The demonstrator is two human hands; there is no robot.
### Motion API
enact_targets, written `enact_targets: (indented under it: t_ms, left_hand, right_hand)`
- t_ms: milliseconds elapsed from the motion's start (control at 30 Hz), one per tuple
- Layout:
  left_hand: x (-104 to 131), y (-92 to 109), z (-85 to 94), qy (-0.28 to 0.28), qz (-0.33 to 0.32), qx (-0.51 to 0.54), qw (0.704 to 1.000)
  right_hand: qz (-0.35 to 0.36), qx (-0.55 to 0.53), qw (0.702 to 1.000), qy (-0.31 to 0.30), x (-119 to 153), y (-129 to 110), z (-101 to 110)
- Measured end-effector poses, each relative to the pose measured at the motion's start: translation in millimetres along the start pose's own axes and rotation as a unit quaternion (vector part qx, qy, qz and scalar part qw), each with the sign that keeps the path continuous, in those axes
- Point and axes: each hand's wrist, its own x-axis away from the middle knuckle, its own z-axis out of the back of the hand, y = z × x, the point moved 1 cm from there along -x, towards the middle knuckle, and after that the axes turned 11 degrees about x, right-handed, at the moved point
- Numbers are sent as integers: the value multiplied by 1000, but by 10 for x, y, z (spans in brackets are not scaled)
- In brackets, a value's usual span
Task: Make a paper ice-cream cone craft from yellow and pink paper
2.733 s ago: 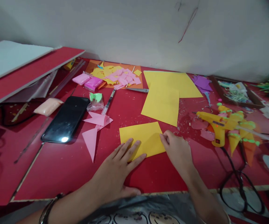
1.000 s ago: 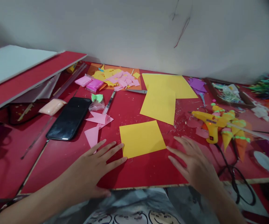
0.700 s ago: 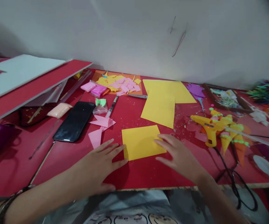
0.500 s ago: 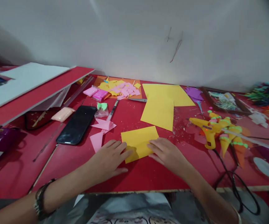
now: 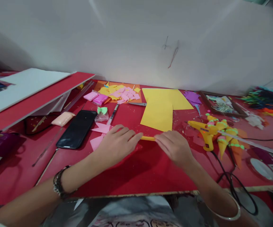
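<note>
My left hand (image 5: 121, 142) and my right hand (image 5: 174, 146) are closed on opposite ends of a yellow paper (image 5: 148, 138), held above the red table. Only a narrow yellow strip of it shows between my fingers; whether it is folded, rolled or seen edge-on I cannot tell. Just beyond my hands lie larger yellow sheets (image 5: 157, 113), overlapping each other. Cut pink paper pieces (image 5: 100, 128) rest beside my left hand, partly covered by it. To the right of my right hand is a yellow glue gun (image 5: 204, 130) on its side.
A black phone (image 5: 77, 129) and a pen (image 5: 113, 114) lie left of centre. Scissors (image 5: 137, 104) sit near an orange sheet with pink and yellow scraps (image 5: 124, 94). Small yellow cones (image 5: 223, 143) and a looped black cable (image 5: 231, 183) are at right. A red-edged board (image 5: 53, 91) slants at left.
The yellow paper lay flat on the table under both hands; now it is lifted, gripped at both ends and seen as a thin strip. My fingers have closed. The camera view has shifted slightly.
</note>
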Motion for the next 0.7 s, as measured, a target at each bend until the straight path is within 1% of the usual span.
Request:
enact_targets:
  t_ms: [67, 200, 300, 400, 500, 567, 633, 700]
  left_hand:
    - [-86, 18, 82, 42, -14, -8, 999]
    - [-226, 61, 177, 83, -40, -16, 996]
    - [-255, 70, 211, 114, -41, -21, 992]
    - [-232, 47, 228, 125, -44, -28, 991]
    - [-174, -48, 242, 122, -43, -28, 991]
    - [-116, -150, 259, 116, -29, -38, 992]
    - [-55, -252, 288, 116, 0, -55, 992]
    - [-11, -317, 330, 143, 41, -37, 988]
  right_hand:
    - [2, -2, 1000, 7, -91, -6, 96]
    - [-7, -63, 998, 8, -260, -59, 241]
    - [-18, -119, 992, -42, -344, -78, 291]
    - [-12, -150, 985, -81, -367, -73, 302]
    - [-22, -168, 981, -96, -331, -30, 300]
    - [-37, -178, 978, -107, -285, 23, 307]
    - [-56, -187, 974, -114, -236, 85, 324]
    - [-71, -196, 971, -114, -199, 135, 342]
